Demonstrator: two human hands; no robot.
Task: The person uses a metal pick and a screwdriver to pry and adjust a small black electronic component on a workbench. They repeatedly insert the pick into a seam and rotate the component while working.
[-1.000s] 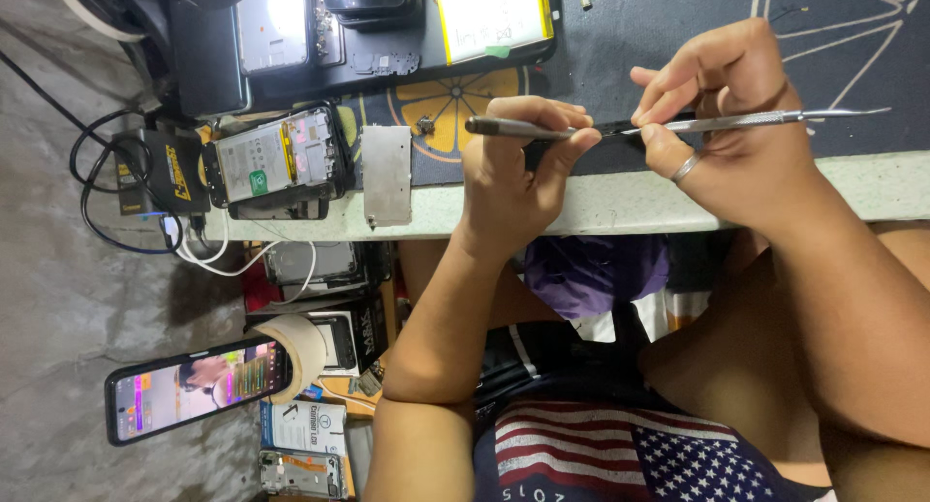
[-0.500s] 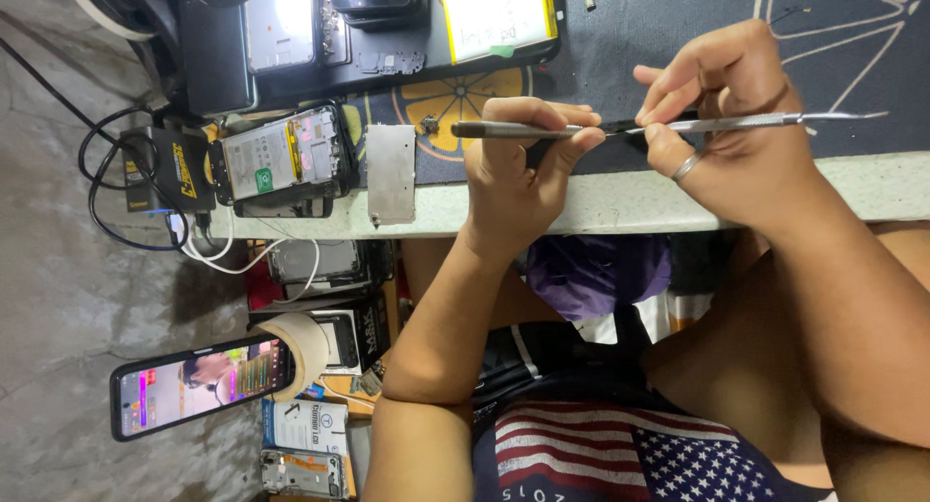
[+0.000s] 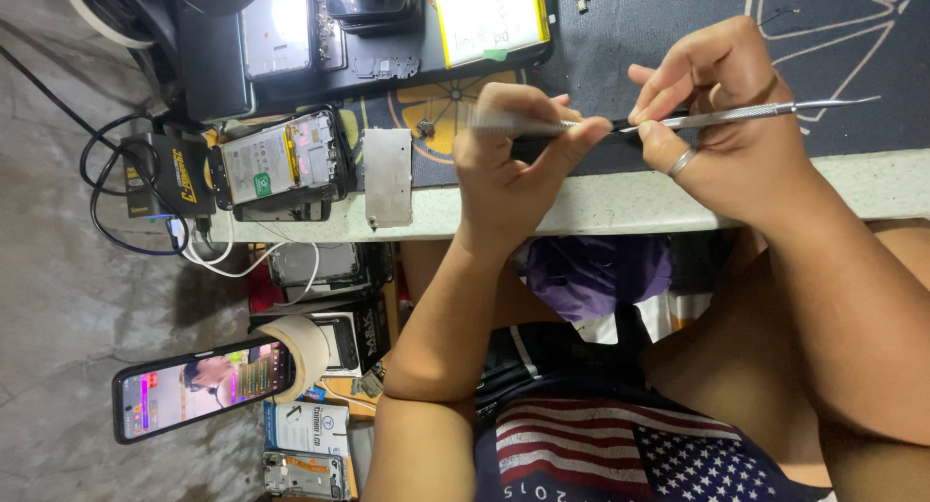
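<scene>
A lit phone (image 3: 201,388) sits propped at far left, angled so its screen faces the person. Right of it, on the bench edge (image 3: 601,203), an opened phone (image 3: 281,161) lies with its insides up, and a bare metal plate (image 3: 387,176) lies just beside it. The left hand (image 3: 513,163) pinches a blurred thin tool (image 3: 513,124), apparently steadying it. The right hand (image 3: 722,124) grips a steel pick (image 3: 756,112) between thumb and fingers. No containers show their contents.
</scene>
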